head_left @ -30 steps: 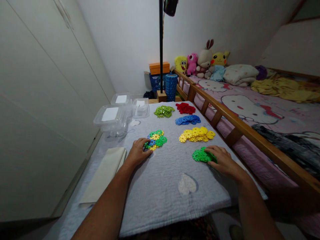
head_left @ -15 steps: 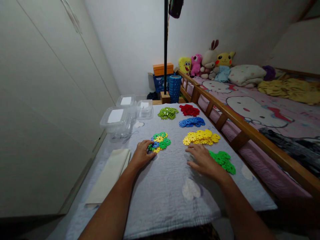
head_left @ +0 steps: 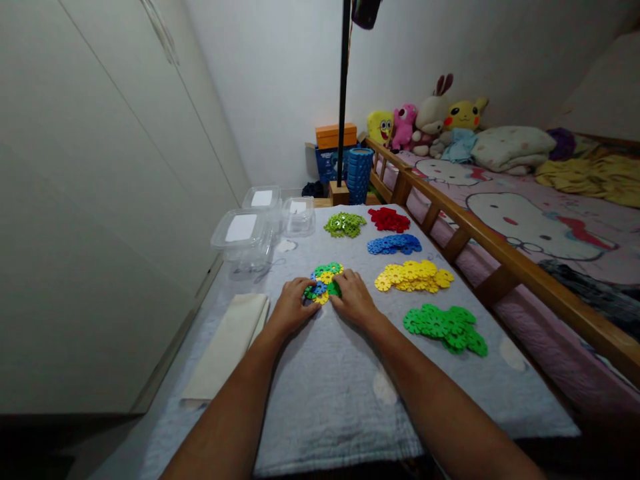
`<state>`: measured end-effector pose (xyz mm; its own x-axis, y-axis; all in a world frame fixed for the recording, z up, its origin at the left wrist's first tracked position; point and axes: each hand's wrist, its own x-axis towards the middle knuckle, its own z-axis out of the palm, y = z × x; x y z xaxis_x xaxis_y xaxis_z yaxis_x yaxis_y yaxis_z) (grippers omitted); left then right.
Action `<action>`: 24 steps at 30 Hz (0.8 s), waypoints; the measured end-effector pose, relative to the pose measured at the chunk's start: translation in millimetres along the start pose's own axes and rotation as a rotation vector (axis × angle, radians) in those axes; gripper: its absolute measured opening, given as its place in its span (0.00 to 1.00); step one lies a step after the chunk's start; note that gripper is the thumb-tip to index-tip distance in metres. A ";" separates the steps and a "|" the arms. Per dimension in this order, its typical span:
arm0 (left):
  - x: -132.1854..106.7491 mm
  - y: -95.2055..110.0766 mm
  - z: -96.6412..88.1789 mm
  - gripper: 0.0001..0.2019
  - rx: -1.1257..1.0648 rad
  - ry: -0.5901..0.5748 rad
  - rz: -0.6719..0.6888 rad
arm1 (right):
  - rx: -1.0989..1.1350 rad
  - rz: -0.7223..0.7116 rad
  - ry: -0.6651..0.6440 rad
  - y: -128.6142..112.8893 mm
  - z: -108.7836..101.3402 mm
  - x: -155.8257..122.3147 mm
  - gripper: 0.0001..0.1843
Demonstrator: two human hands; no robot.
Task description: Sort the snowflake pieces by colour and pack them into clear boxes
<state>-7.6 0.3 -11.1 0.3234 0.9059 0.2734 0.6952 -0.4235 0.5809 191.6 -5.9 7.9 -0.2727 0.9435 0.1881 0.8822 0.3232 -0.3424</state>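
Observation:
A mixed cluster of green, yellow and blue plastic snowflake discs (head_left: 327, 276) lies flat on the cloth-covered table. My left hand (head_left: 291, 305) grips its left edge, thumb at the near side and fingers curled over the discs. At the right edge, my right hand (head_left: 357, 300) has its fingers and thumb closed on the green discs. The fingers partly hide the cluster. Sorted piles lie to the right: yellow discs (head_left: 414, 276), green discs (head_left: 445, 327) and blue discs (head_left: 394, 244). Farther back are light-green pieces (head_left: 345, 225) and red pieces (head_left: 389, 219).
Clear plastic boxes with lids (head_left: 241, 230) stand at the table's back left. A folded cream cloth (head_left: 227, 347) lies left of my left forearm. The wooden bed rail (head_left: 450, 227) runs along the right side, and a black pole (head_left: 343, 100) rises behind the table.
My right hand has moved left from beside the yellow and green piles to the mixed cluster. My left hand stays at the cluster's left edge. The view has shifted slightly.

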 end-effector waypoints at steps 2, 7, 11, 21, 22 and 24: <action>-0.1 0.1 -0.3 0.22 0.001 0.005 0.001 | -0.007 -0.021 0.006 0.6 0.9 -2.7 0.14; 0.6 0.7 -0.9 0.22 0.010 0.003 0.002 | 0.033 -0.037 0.025 1.4 -8.8 -7.5 0.20; 1.5 0.2 -0.4 0.22 0.023 0.002 -0.002 | 0.099 -0.049 0.039 9.9 -34.7 -17.6 0.23; 2.3 0.4 -1.4 0.23 0.022 -0.019 -0.020 | -0.002 0.037 -0.120 95.9 -116.1 -98.3 0.22; 2.7 0.1 -1.4 0.22 0.023 -0.021 -0.017 | -0.016 0.070 -0.116 107.1 -121.7 -107.7 0.21; 3.2 -0.8 -1.3 0.22 0.022 -0.023 -0.011 | -0.029 0.116 -0.096 127.5 -131.0 -126.4 0.22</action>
<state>-7.9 3.6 -9.7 0.3301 0.9105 0.2490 0.7127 -0.4133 0.5667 388.9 -93.4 61.1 -0.2024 0.9775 0.0596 0.9203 0.2107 -0.3295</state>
